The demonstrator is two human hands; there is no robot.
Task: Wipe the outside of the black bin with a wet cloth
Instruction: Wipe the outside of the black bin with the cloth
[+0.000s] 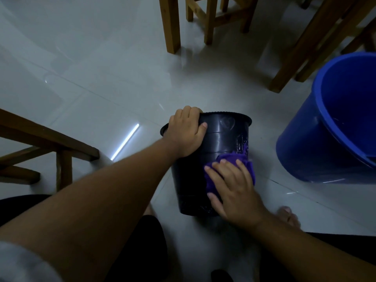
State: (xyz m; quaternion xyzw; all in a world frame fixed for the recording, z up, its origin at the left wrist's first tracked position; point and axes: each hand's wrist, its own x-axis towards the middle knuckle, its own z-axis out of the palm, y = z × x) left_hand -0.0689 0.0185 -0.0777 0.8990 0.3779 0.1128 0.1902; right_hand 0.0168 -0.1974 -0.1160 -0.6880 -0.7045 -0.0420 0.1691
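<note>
Now gripping the rim of the black bin (223,137) with the left hand (186,132), fingers curled over the edge. Pressing a purple cloth (249,165) against the bin's side wall with the right hand (236,192), fingers straight and spread. Resting on pale floor tiles (91,88), near a blue bucket (305,147) to the right, with wooden chair legs (173,25) beyond.

L hand (186,132) curls over the bin (223,139) rim, thumb on the outer wall, arm stretched fwd. R hand (234,192) lies flat, fingers (222,169) spread, pressing the cloth (249,169).
</note>
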